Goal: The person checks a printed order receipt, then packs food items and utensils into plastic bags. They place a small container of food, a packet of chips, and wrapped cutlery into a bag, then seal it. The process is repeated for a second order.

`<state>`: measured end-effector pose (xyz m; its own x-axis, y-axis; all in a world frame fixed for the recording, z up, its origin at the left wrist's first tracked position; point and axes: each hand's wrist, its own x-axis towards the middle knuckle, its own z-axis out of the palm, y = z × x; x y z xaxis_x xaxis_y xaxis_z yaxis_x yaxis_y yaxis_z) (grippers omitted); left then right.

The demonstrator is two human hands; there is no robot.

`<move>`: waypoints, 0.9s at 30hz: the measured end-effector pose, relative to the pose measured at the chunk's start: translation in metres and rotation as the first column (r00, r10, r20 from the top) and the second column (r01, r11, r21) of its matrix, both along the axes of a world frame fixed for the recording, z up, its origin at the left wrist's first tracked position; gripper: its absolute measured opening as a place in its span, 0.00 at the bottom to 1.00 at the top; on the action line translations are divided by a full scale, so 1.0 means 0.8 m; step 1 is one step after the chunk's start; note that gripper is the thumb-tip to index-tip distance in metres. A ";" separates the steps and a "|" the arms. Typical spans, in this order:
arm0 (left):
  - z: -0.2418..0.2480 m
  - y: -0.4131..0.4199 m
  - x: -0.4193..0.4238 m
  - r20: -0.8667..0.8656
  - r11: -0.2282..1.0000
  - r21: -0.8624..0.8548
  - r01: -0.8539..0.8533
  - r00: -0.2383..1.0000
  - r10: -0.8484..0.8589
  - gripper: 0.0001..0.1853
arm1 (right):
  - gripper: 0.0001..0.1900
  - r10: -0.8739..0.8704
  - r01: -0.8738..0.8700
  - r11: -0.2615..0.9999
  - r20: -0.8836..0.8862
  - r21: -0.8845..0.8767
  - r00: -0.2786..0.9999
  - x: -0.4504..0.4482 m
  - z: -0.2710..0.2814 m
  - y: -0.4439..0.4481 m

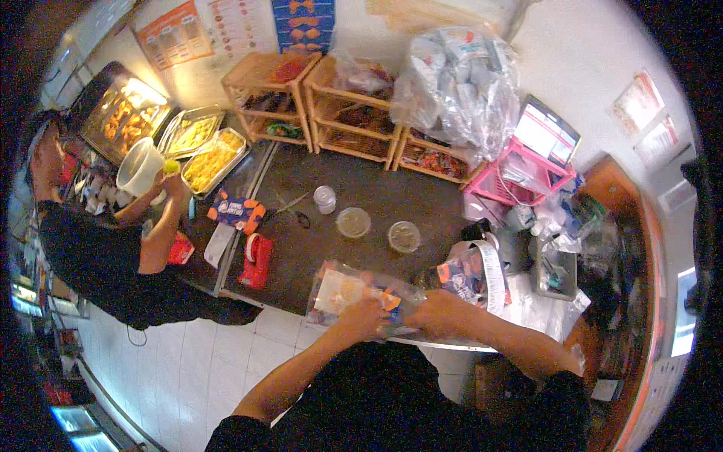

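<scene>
At the near edge of the dark counter (305,248), my left hand (364,319) grips a clear plastic bag (339,291). Inside the bag show a pale flat item and an orange-and-blue printed package (390,299). My right hand (438,311) is at the bag's right side, its fingers blurred and partly hidden, so its hold is unclear. Right of the bag stands another orange-and-blue package (463,282) with a long printed paper strip (491,277) over it. Beyond the bag are round clear plastic containers (353,222). A red stapler-like object (256,261) lies to the left.
A co-worker (107,243) stands at the left by metal trays of yellow food (214,161) and a lit food tray. Wooden shelves (353,113) line the wall. A pink basket (525,175) with a tablet (547,133) stands at the right, near plastic bags. Scissors (291,206) lie mid-counter.
</scene>
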<state>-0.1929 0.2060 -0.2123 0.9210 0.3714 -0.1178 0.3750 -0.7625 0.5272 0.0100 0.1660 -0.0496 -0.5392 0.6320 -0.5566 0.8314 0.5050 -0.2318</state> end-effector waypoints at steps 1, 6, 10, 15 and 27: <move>0.007 -0.001 0.000 -0.074 0.988 0.148 0.035 0.997 -0.024 0.16 | 0.15 0.009 -0.008 1.000 -0.046 0.009 0.999 -0.001 0.016 0.000; 0.107 0.017 -0.021 -0.005 0.978 -0.046 -0.205 0.979 0.205 0.17 | 0.19 0.312 -0.117 0.864 -0.337 0.490 0.888 -0.016 0.072 -0.004; 0.202 0.038 -0.073 0.096 0.728 -0.346 -0.592 0.749 0.655 0.23 | 0.15 0.165 -0.030 0.848 -0.210 0.530 0.964 -0.010 0.082 0.016; 0.201 0.037 -0.037 0.028 0.816 -0.513 -0.266 0.945 0.325 0.22 | 0.13 0.092 0.401 0.704 -0.635 0.586 0.767 -0.056 0.021 0.003; 0.258 0.063 -0.041 -0.310 0.987 0.118 -0.110 0.940 0.142 0.22 | 0.20 -0.836 0.299 0.525 -0.549 -0.797 0.003 -0.152 -0.057 -0.023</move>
<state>-0.2254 0.2562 -0.0062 0.7870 0.5064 -0.3525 0.6065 -0.7398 0.2914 -0.1120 0.1478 -0.0955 -0.3439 0.8725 -0.3470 -0.0684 -0.3919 -0.9175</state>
